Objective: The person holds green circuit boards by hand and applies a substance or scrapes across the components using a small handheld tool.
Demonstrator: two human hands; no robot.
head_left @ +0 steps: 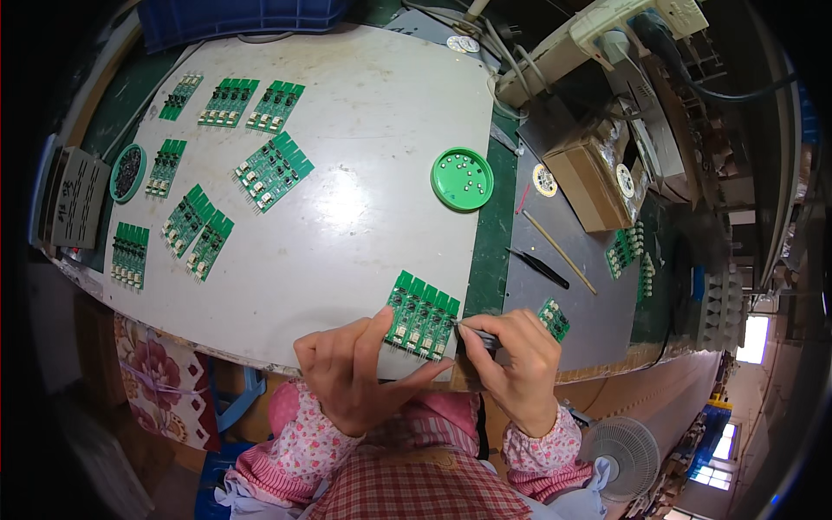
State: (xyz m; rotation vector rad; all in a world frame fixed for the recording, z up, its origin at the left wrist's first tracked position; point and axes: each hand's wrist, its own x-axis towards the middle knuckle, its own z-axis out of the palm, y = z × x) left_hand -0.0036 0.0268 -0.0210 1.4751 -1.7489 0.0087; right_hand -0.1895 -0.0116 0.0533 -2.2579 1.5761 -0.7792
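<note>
Ann: What sits far to your left?

Ben: A round blue-green dish [114, 184] full of dark bits. Next to it you have sets of green boards [272, 172], laid out on the white counter [347, 251]. Each set has little black and white parts on it.

Ann: And your left hand [351, 377]?

Ben: It is at the near edge of the counter. Its fingers grip a green board [420, 316]. Your long fingers are at its left side, and your thumb runs along under its low edge.

Ann: What is past that board?

Ben: Farther from you is a green dish [459, 206] with small pale bits in it. Nearer you is your right hand [520, 355]. Its thumb and first finger are pinched close at the right side of the board you hold. I cannot tell what is between the tips.

Ann: What else is on your right?

Ben: Black tweezers [539, 268] lie on a grey sheet [598, 325]. A small board [553, 320] is just beside your right hand, partly hidden. Then come a thin stick [559, 251] and a brown box [585, 178]. Low down stands a fan [622, 455].
</note>
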